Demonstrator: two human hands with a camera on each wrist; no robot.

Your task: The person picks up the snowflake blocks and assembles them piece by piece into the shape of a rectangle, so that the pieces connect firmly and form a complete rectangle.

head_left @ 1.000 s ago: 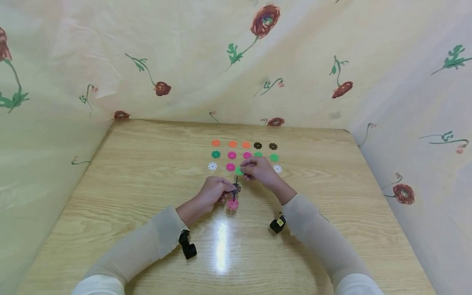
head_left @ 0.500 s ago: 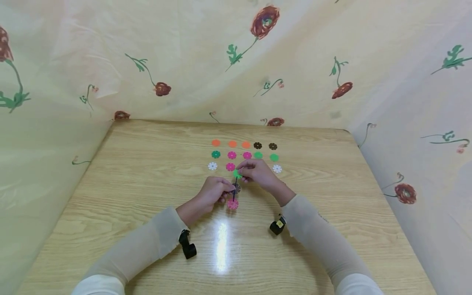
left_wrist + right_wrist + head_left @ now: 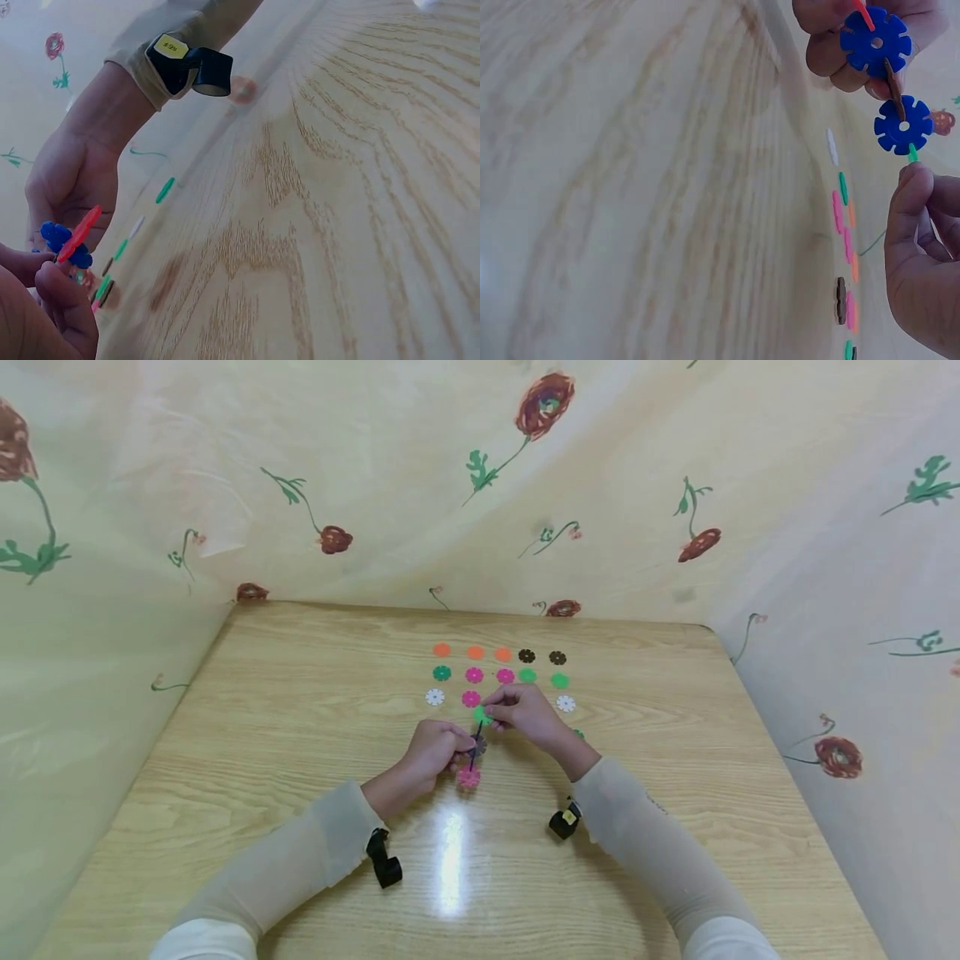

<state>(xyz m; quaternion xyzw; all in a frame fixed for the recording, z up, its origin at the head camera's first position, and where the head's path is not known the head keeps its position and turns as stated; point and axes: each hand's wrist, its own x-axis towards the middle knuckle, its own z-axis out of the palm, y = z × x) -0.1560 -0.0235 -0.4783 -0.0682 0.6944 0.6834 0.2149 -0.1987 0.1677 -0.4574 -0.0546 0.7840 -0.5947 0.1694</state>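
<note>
My left hand [image 3: 435,747] pinches a short chain of slotted plastic discs, its thumb and fingers at the brown disc [image 3: 895,90]. That brown disc joins an upper blue disc [image 3: 874,41] and a lower blue disc [image 3: 904,127] in the right wrist view. A pink disc [image 3: 468,777] sticks out at the end nearest my body. My right hand [image 3: 525,710] pinches a bright green disc [image 3: 481,717] between thumb and fingertips. The green edge meets the rim of the far blue disc, and most of it is hidden by the fingers.
Loose discs lie in rows beyond the hands on the wooden table [image 3: 300,710]: orange [image 3: 442,650], brown [image 3: 557,657], pink [image 3: 474,675], green [image 3: 560,681], dark green [image 3: 442,673] and white [image 3: 435,697]. Another green disc [image 3: 577,735] shows beside the right wrist. A flowered cloth [image 3: 420,485] hangs behind.
My right hand has moved slightly left and nearer my body, bringing the green disc to the chain's far end. The left hand has stayed almost in place, holding the chain.
</note>
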